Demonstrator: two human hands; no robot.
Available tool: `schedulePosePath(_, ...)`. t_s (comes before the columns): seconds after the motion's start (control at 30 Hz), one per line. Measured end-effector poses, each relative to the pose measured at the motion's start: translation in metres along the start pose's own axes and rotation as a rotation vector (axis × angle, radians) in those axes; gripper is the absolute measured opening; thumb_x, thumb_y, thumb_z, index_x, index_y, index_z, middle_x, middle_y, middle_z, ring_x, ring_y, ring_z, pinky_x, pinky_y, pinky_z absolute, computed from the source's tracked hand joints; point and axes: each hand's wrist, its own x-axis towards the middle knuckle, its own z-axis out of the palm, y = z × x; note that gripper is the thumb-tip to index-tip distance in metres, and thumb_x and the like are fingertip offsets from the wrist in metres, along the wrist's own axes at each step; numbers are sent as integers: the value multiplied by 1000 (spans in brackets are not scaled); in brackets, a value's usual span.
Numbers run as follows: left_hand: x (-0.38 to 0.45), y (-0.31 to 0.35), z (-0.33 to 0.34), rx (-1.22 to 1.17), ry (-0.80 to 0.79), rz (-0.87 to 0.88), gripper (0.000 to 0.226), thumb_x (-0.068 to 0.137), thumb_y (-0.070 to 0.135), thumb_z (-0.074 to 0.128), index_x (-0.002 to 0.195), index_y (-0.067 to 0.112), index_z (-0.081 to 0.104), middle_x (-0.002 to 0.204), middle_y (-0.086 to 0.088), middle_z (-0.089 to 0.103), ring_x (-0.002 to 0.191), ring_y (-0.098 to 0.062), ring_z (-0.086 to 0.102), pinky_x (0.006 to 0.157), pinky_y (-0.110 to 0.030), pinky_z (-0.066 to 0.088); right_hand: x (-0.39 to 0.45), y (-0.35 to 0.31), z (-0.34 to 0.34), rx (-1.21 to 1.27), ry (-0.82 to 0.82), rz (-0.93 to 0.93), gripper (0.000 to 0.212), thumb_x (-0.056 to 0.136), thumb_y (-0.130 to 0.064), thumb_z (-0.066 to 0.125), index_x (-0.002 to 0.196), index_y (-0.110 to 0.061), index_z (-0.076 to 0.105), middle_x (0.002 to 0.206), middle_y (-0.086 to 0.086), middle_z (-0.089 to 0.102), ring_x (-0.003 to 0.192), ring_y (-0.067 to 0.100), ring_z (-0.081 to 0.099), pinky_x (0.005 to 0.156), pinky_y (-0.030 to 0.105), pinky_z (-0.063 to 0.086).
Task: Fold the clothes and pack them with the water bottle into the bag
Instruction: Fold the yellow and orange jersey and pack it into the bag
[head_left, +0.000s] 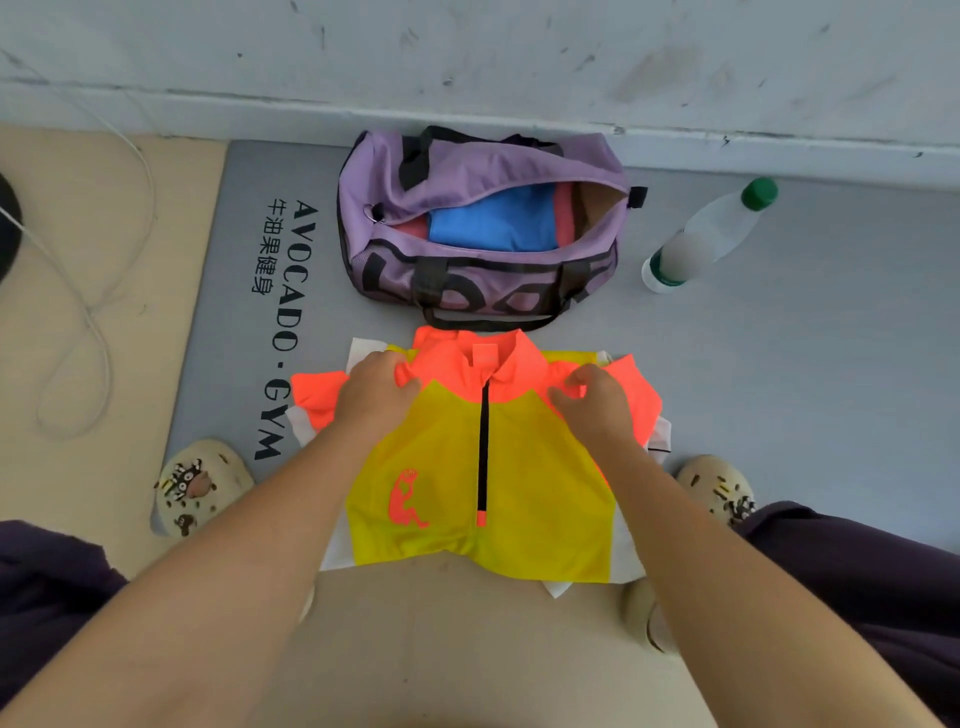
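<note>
Now | left hand (379, 387), right hand (597, 397) | gripping jersey (441, 457) shoulders

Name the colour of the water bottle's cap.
Green; the cap of the water bottle shows best in the head view.

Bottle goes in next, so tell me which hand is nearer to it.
Right. The right hand grips the jacket's shoulder on the bottle's side, nearer the person than the bottle; the left hand grips the far shoulder.
</note>
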Motion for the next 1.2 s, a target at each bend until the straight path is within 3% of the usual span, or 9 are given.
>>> schedulePosePath(0.17, 32, -1, 6, 84, -51, 2, 45, 90, 48, 61, 119, 14, 60, 124, -9, 64, 115, -30, 57, 94, -40, 44, 42, -11, 7, -171, -132, -5, 48, 88, -44, 67, 118, -8, 57, 113, 15, 64, 108, 33, 57, 92, 39, 42)
schedulePosePath(0.27, 45, -5, 6, 166, -112, -136, 63, 81, 71, 56, 98, 11, 64, 103, -11, 69, 98, -32, 63, 75, -36, 44, 58, -8, 2, -366, -233, 27, 50, 85, -61, 60, 102, -14, 61, 102, 8, 65, 106, 28, 56, 95, 39, 38)
schedulePosePath(0.33, 50, -5, 0, 223, -187, -179, 70, 78, 78, 53, 80, 8, 62, 84, -12, 64, 86, -30, 62, 68, -34, 41, 62, -3, -4, -352, -275, 36, 50, 80, -63, 66, 82, -13, 60, 87, 5, 63, 92, 27, 58, 81, 37, 41)
schedulePosePath(0.43, 56, -6, -6, -11, -161, -71, 47, 82, 54, 70, 58, 18, 51, 57, 2, 45, 60, -13, 50, 52, -25, 34, 63, 6, -14, -285, -301, 49, 52, 76, -59, 73, 83, -8, 64, 83, 6, 59, 81, 25, 55, 67, 36, 41)
schedulePosePath(0.6, 42, -3, -3, -406, -148, 71, 8, 84, 23, 76, 79, 20, 70, 64, 12, 57, 54, 6, 49, 55, -11, 36, 54, 18, -20, -85, -386, 70, 34, 80, -56, 70, 88, -23, 65, 78, -5, 57, 72, 14, 56, 54, 25, 37)
schedulePosePath(0.83, 29, -16, 1, -238, -229, -10, 45, 94, 37, 62, 63, 12, 42, 59, -4, 34, 56, -18, 36, 54, -34, 23, 47, 30, -22, -320, -474, 3, 44, 97, -50, 49, 71, -14, 52, 67, 2, 51, 72, 21, 51, 59, 31, 31)
schedulePosePath(1.0, 23, -25, -7, 122, -549, -87, 52, 82, 64, 64, 64, 16, 52, 61, 0, 46, 60, -17, 46, 56, -31, 30, 42, 41, -30, -620, -788, 48, 52, 92, -61, 50, 100, -13, 67, 91, 3, 60, 85, 19, 54, 75, 29, 36)
schedulePosePath(1.07, 25, -24, -6, 89, -374, -87, 53, 81, 66, 63, 67, 15, 57, 67, 1, 56, 66, -20, 55, 59, -32, 36, 43, 36, -30, -642, -738, 73, 54, 90, -65, 50, 103, -14, 66, 95, 4, 61, 85, 20, 54, 73, 28, 37)
schedulePosePath(1.2, 38, -13, -1, -15, 58, 25, 29, 84, 46, 70, 90, 18, 66, 101, -4, 63, 94, -24, 60, 78, -35, 45, 54, 21, -24, -305, -238, -13, 30, 88, -43, 66, 94, -14, 62, 97, 10, 62, 89, 26, 57, 70, 29, 36)
